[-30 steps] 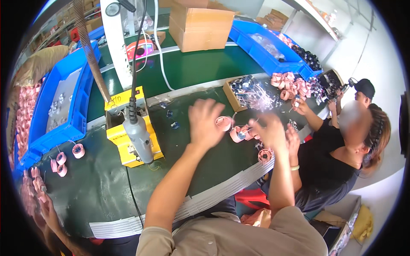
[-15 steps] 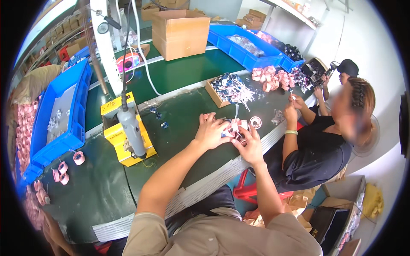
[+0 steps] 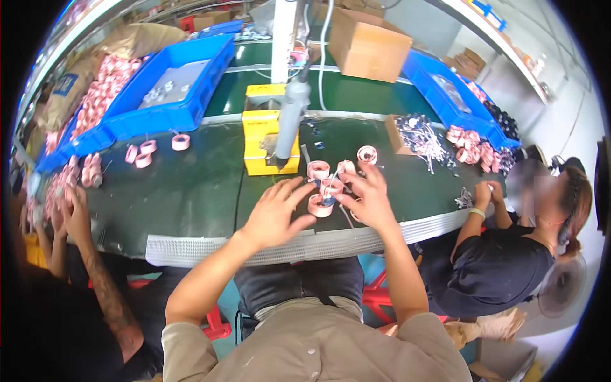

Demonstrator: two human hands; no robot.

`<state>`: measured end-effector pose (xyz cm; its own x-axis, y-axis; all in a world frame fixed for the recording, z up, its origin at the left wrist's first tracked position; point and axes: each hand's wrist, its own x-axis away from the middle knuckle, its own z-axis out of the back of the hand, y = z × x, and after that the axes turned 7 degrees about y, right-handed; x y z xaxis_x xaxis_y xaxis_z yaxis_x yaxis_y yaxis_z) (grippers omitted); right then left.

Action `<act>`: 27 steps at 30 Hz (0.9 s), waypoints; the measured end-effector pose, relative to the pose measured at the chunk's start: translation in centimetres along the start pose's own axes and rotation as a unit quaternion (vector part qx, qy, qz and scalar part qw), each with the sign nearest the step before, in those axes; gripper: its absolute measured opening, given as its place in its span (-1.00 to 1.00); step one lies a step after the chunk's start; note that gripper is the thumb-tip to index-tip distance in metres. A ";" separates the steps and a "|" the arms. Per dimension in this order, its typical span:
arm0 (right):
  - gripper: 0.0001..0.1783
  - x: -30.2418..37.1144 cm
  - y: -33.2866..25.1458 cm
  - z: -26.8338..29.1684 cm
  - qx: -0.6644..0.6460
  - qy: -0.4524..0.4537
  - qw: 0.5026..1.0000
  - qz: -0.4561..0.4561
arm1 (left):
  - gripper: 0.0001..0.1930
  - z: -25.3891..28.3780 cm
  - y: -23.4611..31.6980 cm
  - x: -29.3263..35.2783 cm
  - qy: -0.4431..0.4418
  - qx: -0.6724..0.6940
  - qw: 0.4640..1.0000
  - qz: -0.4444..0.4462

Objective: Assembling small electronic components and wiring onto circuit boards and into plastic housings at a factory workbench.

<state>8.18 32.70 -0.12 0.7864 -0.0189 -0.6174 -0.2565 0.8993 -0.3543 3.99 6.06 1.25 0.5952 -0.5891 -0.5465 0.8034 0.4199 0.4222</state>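
Note:
Several pink ring-shaped parts (image 3: 320, 205) with dark centres lie in a small cluster on the green tabletop between my hands. My left hand (image 3: 275, 213) is open just left of them, its fingers spread and the fingertips close to the nearest rings. On the other side, my right hand (image 3: 370, 202) is also open, with fingers stretched over the cluster's right edge. A dark blue piece and a pale wire show at the middle ring (image 3: 331, 186). One more pink ring (image 3: 367, 154) stands beyond my right fingertips. Part of the cluster is hidden under the right hand.
Beyond my left hand stands a yellow holder (image 3: 271, 143) with a grey tool (image 3: 293, 118). A cardboard tray (image 3: 399, 137) of wired parts is at the right. Blue crates (image 3: 168, 108) flank the bench. Co-workers sit on both sides, one with a black sleeve (image 3: 490, 274).
My view has swung left, bringing a co-worker's arms into sight. My hands, close together around the pink parts before, have spread apart, and the rings now lie between them.

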 end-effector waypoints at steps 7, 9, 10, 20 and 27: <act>-0.82 2.6 -11.6 -0.2 -0.223 0.083 0.970 -0.045 | -0.42 1.6 -3.1 5.7 0.090 -0.033 0.991 0.098; -0.71 3.0 -13.2 -1.6 -0.246 -0.048 0.961 -0.119 | -0.39 2.3 -3.3 6.6 0.076 -0.001 0.988 0.131; -0.69 3.0 -13.6 -2.9 -0.234 -0.081 0.959 -0.140 | -0.36 2.7 -3.2 6.9 0.060 0.035 0.984 0.162; -0.80 -1.1 -13.0 -8.0 -0.495 -0.126 0.835 -0.206 | -0.23 4.0 -2.9 5.6 0.085 0.305 0.904 0.287; -0.51 -3.6 -10.9 -9.0 -0.461 -0.254 0.811 -0.256 | -0.40 4.7 -5.2 2.9 0.016 0.099 0.981 0.167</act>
<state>3.14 19.01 -0.34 0.9925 0.1054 0.0622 0.0497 0.1173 -0.9919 1.43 -1.10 0.90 0.8270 -0.4185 -0.3753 0.5464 0.4416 0.7116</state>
